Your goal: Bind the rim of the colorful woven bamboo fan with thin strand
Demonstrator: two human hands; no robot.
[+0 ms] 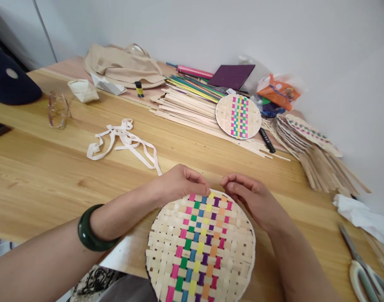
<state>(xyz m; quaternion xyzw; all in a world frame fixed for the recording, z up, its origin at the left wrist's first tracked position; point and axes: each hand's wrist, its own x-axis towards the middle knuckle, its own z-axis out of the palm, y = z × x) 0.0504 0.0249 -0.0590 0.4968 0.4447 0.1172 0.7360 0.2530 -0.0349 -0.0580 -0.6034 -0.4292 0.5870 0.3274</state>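
A round woven mat (198, 247) of pale strips, with pink, green, blue, yellow, purple and orange strips down its middle, tilts up in front of me over the table's front edge. White binding runs along its rim. My left hand (182, 184) is closed on the top rim, thumb on the near face. Just right of it, my right hand (253, 195) hovers by the upper right rim with thumb and forefinger pinched together. Whatever may sit in that pinch is too small to make out. A green bangle (94, 228) circles my left wrist.
Loose white tape (125, 140) lies beyond my left hand. Behind are pale strips (188, 107), a smaller woven disc (238, 116), a black marker (267, 140) and a thread spool (139, 89). Scissors (363, 268) lie at right, glasses (58, 111) at left.
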